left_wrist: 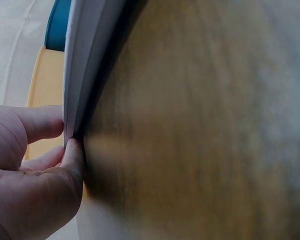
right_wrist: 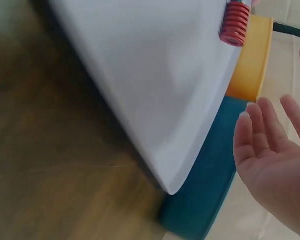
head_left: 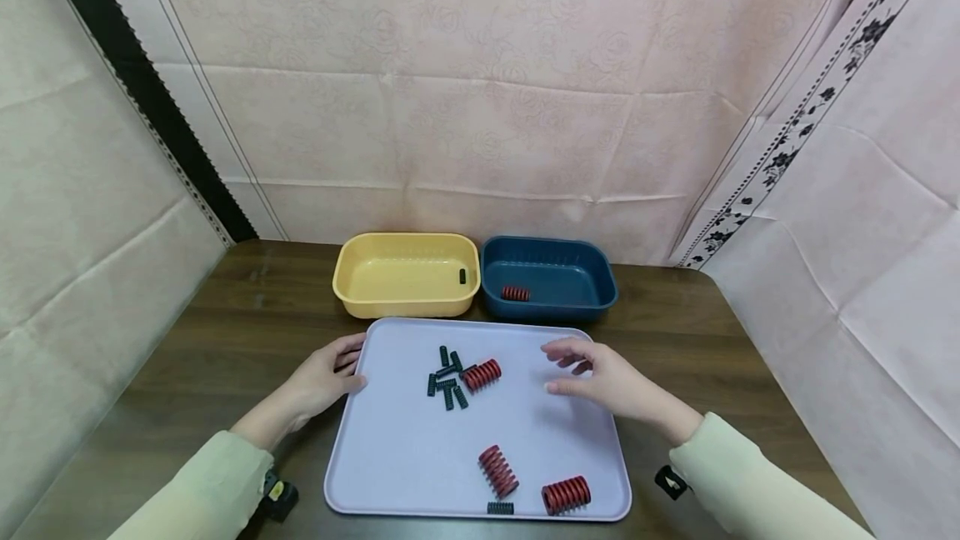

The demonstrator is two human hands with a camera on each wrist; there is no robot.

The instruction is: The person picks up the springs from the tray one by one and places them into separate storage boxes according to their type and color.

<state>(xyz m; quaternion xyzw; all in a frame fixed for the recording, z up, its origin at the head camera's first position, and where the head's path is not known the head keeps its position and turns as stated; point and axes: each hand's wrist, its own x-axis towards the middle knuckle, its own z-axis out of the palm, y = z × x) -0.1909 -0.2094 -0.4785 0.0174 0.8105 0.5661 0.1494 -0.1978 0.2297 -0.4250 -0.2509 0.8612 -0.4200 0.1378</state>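
Note:
My left hand [head_left: 324, 380] is at the left edge of the white tray [head_left: 405, 473], its thumb and fingers holding the rim, as the left wrist view shows close up. Over the tray's right side hovers my right hand [head_left: 600, 377], fingers loosely bent and apart, holding nothing. Several small dark green springs [head_left: 448, 397] lie in a cluster on the tray with a red spring [head_left: 482, 375] against them. Nearer the front lie a second red spring [head_left: 498, 472], a third red spring [head_left: 566, 495] and a single green spring [head_left: 500, 508].
Behind the tray stand a yellow bin [head_left: 405, 308] with one green spring [head_left: 462, 276] in it and a blue bin [head_left: 551, 311] with one red spring [head_left: 515, 293]. All rest on a brown wooden table [head_left: 292, 332]. Pale cloth hangs at the back and both sides.

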